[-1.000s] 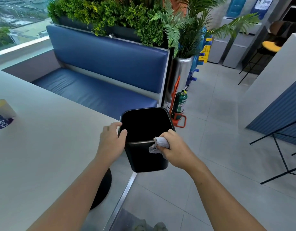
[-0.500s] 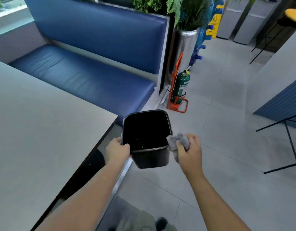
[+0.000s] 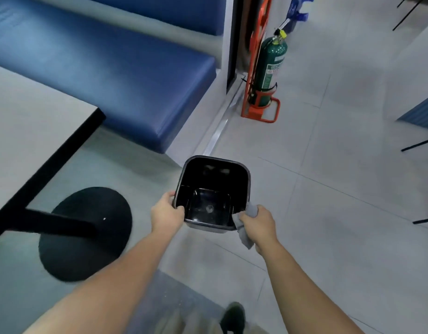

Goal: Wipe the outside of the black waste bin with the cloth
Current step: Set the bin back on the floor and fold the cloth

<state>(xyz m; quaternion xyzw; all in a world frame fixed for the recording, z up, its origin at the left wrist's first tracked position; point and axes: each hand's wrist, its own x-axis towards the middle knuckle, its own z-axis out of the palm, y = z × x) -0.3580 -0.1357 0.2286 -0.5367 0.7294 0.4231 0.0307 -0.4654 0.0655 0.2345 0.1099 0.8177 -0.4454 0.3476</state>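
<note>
Black plastic bin [image 3: 211,196] sits upright between 2 hands over the grey tiled floor [image 3: 328,189], its open mouth facing the camera, just past the corner of the blue bench [image 3: 111,75]. The left hand [image 3: 166,214] is closed on the bin's near-left rim, thumb hooked inside, while the right hand [image 3: 260,225] is clenched around a grey cloth [image 3: 246,222] pressed against the bin's near-right corner. A green fire extinguisher [image 3: 271,71] stands in an orange stand further back, and the grey table [image 3: 22,131] with its round black base [image 3: 85,232] is to the left.
</note>
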